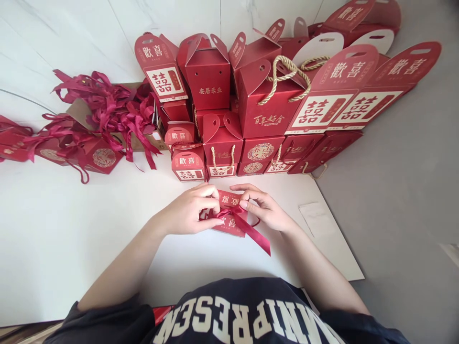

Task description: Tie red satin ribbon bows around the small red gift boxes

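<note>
White table (89,229), boxes (267,110) at 12 o'clock. My left hand (191,208) pinches ribbon (256,235) on small box (229,197); right hand (268,210) at 3 o'clock, can't tell if clamped.

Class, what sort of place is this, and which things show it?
Probably a gift-box workspace, home or shop unclear: red boxes stand stacked, ribbons lie heaped, and a ribboned box sits on the table.
</note>
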Motion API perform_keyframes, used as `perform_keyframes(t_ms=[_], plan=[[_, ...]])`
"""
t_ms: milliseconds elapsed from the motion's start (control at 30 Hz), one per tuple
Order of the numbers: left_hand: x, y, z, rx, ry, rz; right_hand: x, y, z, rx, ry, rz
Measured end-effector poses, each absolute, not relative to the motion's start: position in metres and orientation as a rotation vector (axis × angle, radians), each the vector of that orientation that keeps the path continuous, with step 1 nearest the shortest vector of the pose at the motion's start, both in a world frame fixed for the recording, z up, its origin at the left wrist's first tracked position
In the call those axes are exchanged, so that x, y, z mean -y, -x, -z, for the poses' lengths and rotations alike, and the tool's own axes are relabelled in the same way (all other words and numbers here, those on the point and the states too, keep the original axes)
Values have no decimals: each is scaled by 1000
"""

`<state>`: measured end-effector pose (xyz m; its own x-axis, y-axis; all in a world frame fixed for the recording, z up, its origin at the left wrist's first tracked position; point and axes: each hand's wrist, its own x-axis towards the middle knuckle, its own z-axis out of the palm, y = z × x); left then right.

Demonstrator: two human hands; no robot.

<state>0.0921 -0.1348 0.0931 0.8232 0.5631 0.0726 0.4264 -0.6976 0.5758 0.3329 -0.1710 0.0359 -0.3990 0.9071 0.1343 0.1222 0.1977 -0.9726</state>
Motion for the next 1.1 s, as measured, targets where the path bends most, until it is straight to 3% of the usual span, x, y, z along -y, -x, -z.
perform_keyframes(t_ms=[233, 467, 767, 1100], plan=[[127, -90, -87, -740, -1922, -147, 184, -336, -51, 1795, 1135, -868], [129, -96, -77, -829, -1771, -258, 197, -336, -66, 2126, 1092, -650], [133, -103, -67, -970, -1768, -420, 188, -339, -55, 1905, 1130, -1068], [131, -101, -68, -986, -1780, -421, 179, -345, -43, 1925, 1142, -1114]])
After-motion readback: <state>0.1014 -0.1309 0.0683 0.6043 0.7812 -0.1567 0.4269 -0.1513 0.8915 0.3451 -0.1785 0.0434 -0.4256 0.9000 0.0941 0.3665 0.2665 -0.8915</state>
